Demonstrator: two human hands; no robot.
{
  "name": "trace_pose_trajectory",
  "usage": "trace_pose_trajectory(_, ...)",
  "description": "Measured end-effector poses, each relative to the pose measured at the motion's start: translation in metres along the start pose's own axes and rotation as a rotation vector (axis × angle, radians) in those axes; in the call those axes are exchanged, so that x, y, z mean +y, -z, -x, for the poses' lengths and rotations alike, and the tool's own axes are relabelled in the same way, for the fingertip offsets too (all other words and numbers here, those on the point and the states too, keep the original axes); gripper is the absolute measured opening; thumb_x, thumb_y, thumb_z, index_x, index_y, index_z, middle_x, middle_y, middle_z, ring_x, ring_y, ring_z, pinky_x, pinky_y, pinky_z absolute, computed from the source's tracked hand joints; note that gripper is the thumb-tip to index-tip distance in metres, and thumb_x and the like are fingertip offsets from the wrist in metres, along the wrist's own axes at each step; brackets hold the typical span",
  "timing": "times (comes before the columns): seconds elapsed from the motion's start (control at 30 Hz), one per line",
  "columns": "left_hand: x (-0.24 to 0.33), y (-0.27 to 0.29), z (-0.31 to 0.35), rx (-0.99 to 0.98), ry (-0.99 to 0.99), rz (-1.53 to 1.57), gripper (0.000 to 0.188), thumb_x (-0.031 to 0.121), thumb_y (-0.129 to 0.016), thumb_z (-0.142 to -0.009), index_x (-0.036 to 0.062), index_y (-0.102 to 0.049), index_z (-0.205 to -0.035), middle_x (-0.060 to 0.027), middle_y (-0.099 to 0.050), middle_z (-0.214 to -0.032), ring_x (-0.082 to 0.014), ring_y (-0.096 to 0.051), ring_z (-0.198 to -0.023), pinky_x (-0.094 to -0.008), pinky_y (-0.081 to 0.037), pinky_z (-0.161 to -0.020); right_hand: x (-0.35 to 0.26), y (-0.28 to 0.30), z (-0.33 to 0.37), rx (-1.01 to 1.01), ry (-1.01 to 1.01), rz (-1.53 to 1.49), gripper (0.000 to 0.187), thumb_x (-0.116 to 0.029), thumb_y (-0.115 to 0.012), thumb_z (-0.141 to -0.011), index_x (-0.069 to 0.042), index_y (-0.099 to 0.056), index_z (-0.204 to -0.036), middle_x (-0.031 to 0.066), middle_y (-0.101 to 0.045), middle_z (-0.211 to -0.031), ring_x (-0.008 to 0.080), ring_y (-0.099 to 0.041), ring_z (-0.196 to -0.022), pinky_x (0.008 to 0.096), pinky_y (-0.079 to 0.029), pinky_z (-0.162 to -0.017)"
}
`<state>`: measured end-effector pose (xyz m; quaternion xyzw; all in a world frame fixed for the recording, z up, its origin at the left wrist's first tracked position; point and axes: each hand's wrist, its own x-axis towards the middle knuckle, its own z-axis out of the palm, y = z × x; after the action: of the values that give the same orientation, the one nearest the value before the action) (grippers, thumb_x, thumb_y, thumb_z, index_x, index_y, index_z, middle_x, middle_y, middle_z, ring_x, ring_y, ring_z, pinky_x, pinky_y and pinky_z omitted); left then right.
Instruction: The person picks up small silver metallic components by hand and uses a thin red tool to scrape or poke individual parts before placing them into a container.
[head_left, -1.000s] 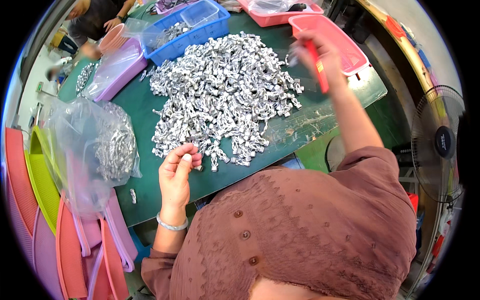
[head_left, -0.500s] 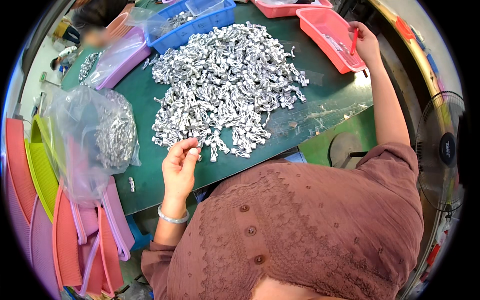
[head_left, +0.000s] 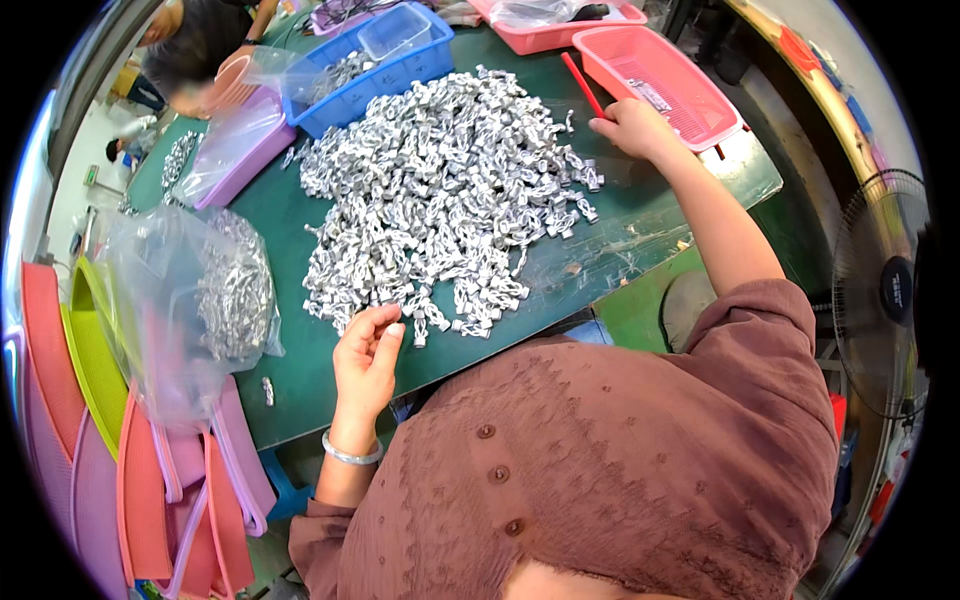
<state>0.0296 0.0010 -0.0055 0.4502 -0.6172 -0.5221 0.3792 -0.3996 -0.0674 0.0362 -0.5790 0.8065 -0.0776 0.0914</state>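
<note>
At far right, the person's right hand [head_left: 637, 129] grips a slim red tool [head_left: 583, 87] beside a coral-pink rectangular plastic basket [head_left: 640, 48]. The left hand [head_left: 367, 358] curls beside a heap of small silvery pieces [head_left: 440, 170].

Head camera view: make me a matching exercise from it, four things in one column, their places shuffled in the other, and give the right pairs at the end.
Things
1. Red tool
2. Blue basket
3. Large clear bag
4. Black fan

Places
A. At the near left of the table
B. Near the picture's right edge
C. Held in the right hand
D. Beyond the silvery heap, on the far part of the table

Right pairs: 1-C, 2-D, 3-A, 4-B
</note>
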Motion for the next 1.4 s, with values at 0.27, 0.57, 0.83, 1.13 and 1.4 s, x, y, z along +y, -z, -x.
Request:
trace_pose_trajectory(0.27,0.001,0.002,0.003,-0.023,0.011,-0.039,0.020,0.005,-0.055,-0.085,-0.0018,-0.057,-0.103,-0.0047,-0.056,-0.096,-0.0094,-0.056,-0.080,-0.0206,-0.045,-0.071,0.000,-0.037,-0.014,0.202,-0.141,0.188,0.026,-0.025,-0.056,-0.079,-0.002,-0.062,-0.089,0.0178,-0.064,-0.085,0.0321,-0.061,-0.081,0.0418,-0.048,-0.072)
trace_pose_trajectory(0.57,-0.004,-0.005,-0.002,-0.051,0.034,0.005,0.019,0.003,-0.056,-0.083,-0.0021,-0.058,-0.102,-0.0039,-0.054,-0.095,-0.0059,-0.053,-0.076,-0.0176,-0.044,-0.066,-0.076,-0.030,0.019,0.307,0.508,-0.307,0.026,-0.021,-0.058,-0.076,-0.005,-0.060,-0.096,0.0141,-0.063,-0.081,0.0308,-0.060,-0.075,0.0399,-0.047,-0.071)
trace_pose_trajectory(0.83,-0.001,-0.006,0.001,-0.089,0.034,0.006,0.020,0.004,-0.055,-0.085,-0.0024,-0.057,-0.104,-0.0049,-0.056,-0.095,-0.0093,-0.056,-0.082,-0.0208,-0.045,-0.073,-0.147,-0.064,0.031,0.311,0.826,-0.057,0.017,-0.020,-0.064,-0.072,-0.009,-0.062,-0.083,0.0061,-0.054,-0.078,0.0254,-0.054,-0.083,0.0381,-0.041,-0.073)
trace_pose_trajectory(1.13,-0.006,0.000,0.006,-0.073,0.071,0.059,0.023,0.007,-0.055,-0.086,-0.0012,-0.056,-0.107,-0.0056,-0.060,-0.096,-0.0112,-0.058,-0.083,-0.0237,-0.047,-0.075,-0.156,-0.073,0.025,0.285,0.782,-0.017,0.012,-0.019,-0.061,-0.076,-0.007,-0.061,-0.076,0.0071,-0.057,-0.073,0.0264,-0.057,-0.073,0.0382,-0.042,-0.067)
trace_pose_trajectory(1.4,0.006,-0.010,-0.008,-0.070,0.169,0.307,0.028,0.013,-0.051,-0.089,-0.0021,-0.051,-0.113,-0.0073,-0.061,-0.094,-0.0128,-0.058,-0.077,-0.0252,-0.048,-0.070,-0.179,-0.059,0.091,0.180,0.830,-0.717,0.014,-0.006,-0.062,-0.077,-0.003,-0.061,-0.091,0.0116,-0.063,-0.083,0.0230,-0.063,-0.074,0.0296,-0.049,-0.066)
